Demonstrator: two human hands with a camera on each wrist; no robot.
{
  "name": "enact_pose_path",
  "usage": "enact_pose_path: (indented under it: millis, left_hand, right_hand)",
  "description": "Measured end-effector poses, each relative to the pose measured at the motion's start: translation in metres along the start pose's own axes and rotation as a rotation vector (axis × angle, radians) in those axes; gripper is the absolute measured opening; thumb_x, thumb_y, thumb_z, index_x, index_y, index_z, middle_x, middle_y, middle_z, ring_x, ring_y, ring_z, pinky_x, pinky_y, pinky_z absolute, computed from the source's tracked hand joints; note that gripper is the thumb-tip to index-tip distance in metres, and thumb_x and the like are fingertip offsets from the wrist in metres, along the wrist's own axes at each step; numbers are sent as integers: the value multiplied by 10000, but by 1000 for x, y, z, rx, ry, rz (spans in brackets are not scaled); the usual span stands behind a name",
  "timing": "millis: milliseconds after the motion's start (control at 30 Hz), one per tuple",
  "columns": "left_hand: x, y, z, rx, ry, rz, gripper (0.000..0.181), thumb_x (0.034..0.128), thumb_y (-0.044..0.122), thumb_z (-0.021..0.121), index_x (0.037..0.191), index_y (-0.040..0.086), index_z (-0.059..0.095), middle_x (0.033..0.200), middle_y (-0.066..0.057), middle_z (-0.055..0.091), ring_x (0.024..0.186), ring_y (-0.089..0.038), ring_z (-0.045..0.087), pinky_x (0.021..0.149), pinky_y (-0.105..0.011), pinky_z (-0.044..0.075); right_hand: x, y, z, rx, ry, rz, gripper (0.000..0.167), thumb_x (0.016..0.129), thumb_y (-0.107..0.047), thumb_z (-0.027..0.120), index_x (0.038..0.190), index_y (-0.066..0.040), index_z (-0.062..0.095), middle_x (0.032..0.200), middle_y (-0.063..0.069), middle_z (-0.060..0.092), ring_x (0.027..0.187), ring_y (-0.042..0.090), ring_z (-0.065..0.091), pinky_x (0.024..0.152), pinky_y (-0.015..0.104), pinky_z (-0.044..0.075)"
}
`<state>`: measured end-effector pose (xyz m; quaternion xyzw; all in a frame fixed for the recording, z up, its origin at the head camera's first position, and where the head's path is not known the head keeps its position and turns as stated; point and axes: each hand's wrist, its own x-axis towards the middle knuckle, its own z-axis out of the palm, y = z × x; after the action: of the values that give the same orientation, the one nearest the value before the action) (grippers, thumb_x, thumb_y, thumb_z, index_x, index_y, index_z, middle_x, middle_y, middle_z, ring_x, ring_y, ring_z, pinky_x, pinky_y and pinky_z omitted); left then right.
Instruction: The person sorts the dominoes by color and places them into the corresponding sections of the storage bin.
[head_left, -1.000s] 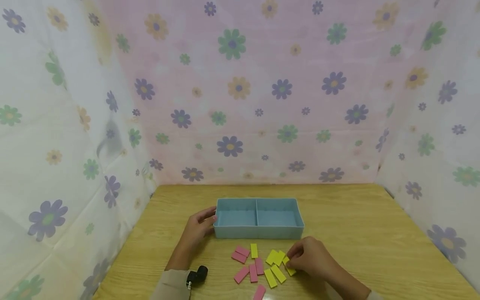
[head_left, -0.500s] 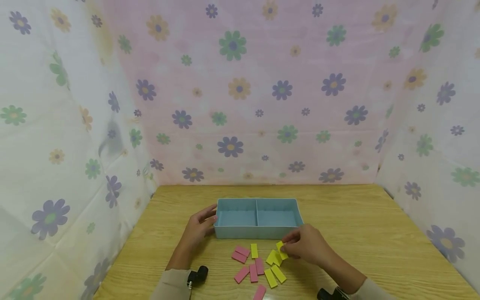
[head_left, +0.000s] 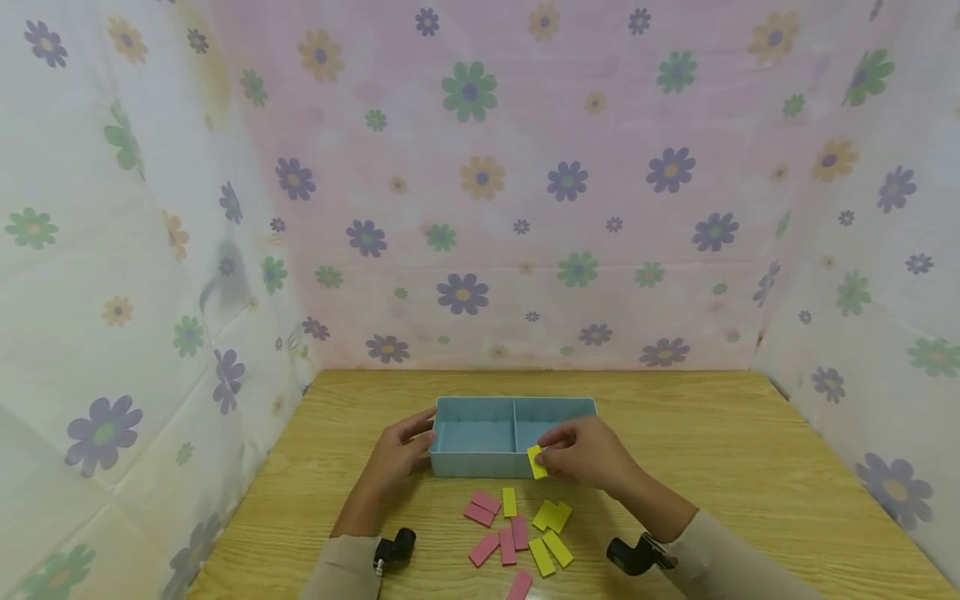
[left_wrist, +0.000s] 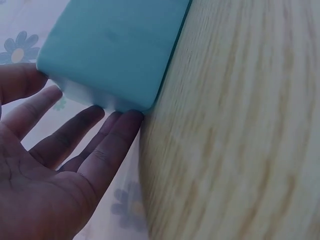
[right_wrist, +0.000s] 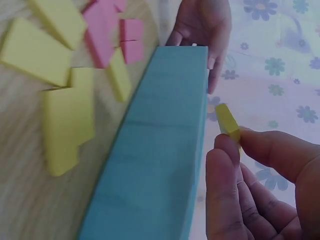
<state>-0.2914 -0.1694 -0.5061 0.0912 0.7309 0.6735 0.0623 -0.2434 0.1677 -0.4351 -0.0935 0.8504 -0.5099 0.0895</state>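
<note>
Pinching a yellow tile (head_left: 536, 467), the right hand (head_left: 588, 452) held it just above the front rim of the blue divided box (head_left: 472, 465); the left hand (head_left: 397, 452), fingers loosely extended, touched the box's left end.

Left hand (head_left: 400, 450) splayed, right hand (head_left: 588, 452) in a pinch

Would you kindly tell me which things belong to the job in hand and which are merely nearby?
Likely in the job: yellow block, pinched by the right hand; blue box, touched by the left hand; loose yellow blocks; perhaps pink blocks.

Surroundings: floral cloth, wooden table, wrist cameras.
</note>
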Motion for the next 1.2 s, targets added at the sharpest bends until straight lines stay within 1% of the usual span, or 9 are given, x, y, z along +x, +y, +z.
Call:
enact_pose_path:
  millis: [133,233,467,667,800,900,1067,1133,1200]
  left_hand:
    - [1,1,-1,-5,-8,-11,504,1056,104,588,1549,92,485,1529,-262,496,1362,-463,538,1000,-538,561]
    - [1,1,0,15,-14,-4,509,1057,123,593,1552,98,481,1539,-272,481,1371,-473,525,989,-553,564]
    - [3,1,2,44,-13,-15,509,1054,150,605,1550,130,493,1538,-254,494,1365,-451,540,964,-538,581]
    - [4,1,3,44,-21,-12,514,1051,156,612,1551,132,493,1532,-248,504,1354,-440,555,963,-529,584]
    - [3,1,3,35,-19,-12,514,1054,142,605,1554,130,488,1542,-263,485,1355,-463,546,961,-554,578]
    - [2,1,3,39,-5,-16,502,1054,138,603,1546,139,501,1540,-257,490,1361,-466,540,960,-563,576]
    - [1,2,2,55,23,-31,491,1051,131,605,1534,147,520,1532,-239,509,1373,-445,535,954,-555,582]
    - [1,3,1,58,23,-32,493,1052,127,602,1536,138,515,1533,-241,508,1376,-445,532,958,-555,579]
    - [1,3,0,59,19,-34,497,1052,127,600,1540,131,508,1536,-239,506,1379,-444,530,966,-551,576]
  right_hand:
    - [11,-10,3,43,9,23,260,888,-226,824,1071,-47,778,907,57,775,841,297,764,739,430,652]
    - [19,-16,7,59,12,34,259,893,-219,819,1081,-46,776,925,65,778,875,323,766,760,448,650]
    - [38,-26,19,68,30,53,223,885,-204,831,1052,-62,789,942,68,771,840,270,766,755,429,650]
    - [50,-32,29,98,10,64,227,890,-172,823,1069,-38,784,943,87,772,878,317,770,760,428,651]
    - [55,-37,35,111,3,61,220,896,-155,815,1070,-25,781,938,93,775,885,322,771,760,431,650]
    - [59,-40,39,123,-2,57,215,900,-146,809,1070,-17,779,951,99,776,880,305,774,776,442,649]
    - [67,-44,46,135,-15,72,227,900,-148,811,1079,-14,772,970,106,774,914,324,772,809,453,643]
    - [70,-46,48,139,-17,78,231,899,-146,813,1080,-11,768,965,109,773,924,338,770,814,457,642]
    - [73,-48,50,136,-15,77,227,898,-143,815,1076,-11,769,952,106,776,884,314,773,790,436,648]
